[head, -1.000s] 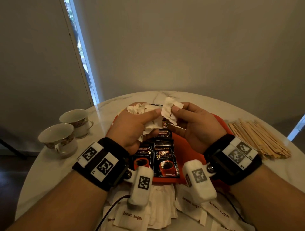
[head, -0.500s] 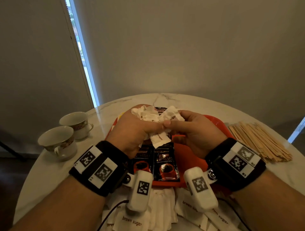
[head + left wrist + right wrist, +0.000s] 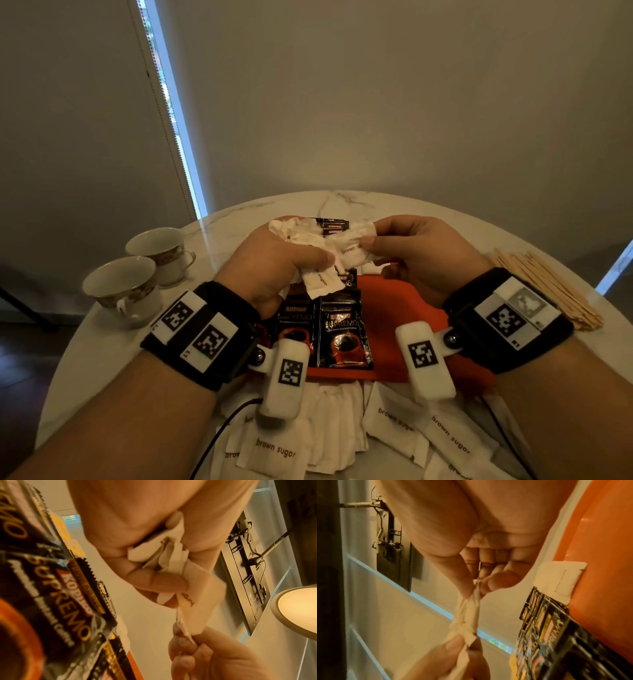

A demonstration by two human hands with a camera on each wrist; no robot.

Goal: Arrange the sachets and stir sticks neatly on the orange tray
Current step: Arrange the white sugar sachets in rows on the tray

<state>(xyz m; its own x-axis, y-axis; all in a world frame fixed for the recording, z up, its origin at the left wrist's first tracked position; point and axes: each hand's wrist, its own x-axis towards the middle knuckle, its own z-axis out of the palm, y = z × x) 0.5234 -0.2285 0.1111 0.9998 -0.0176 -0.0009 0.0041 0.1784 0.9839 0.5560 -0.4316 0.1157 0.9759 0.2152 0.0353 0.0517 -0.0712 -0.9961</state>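
Pale walls and a bright window strip stand behind a round marble surface point(image 3: 394, 212), where an orange tray point(image 3: 404, 308) lies near the front edge. Both forearms reach forward side by side, wrists raised above the tray, palms turned toward each other. The left hand point(image 3: 270, 260) is curled around a crumpled bunch of white sachets point(image 3: 308, 236), its thumb pressed across them, one sachet hanging below the fist. The right hand point(image 3: 421, 253) pinches the far end of one white sachet point(image 3: 356, 236) between thumb and forefinger; its other fingers point(image 3: 488, 562) are loosely bent behind the pinch. That sachet spans the gap between the two hands, held in the air over the tray.

Black coffee sachets point(image 3: 342, 332) lie in overlapping rows on the left part of the tray, under the left hand. More white sachets marked brown sugar point(image 3: 274, 452) lie scattered on the surface in front of the tray, beneath the wrists. Wooden stir sticks point(image 3: 548, 287) rest in a heap on the surface right of the tray. Two teacups point(image 3: 137, 270) stand at the left, well apart from it.
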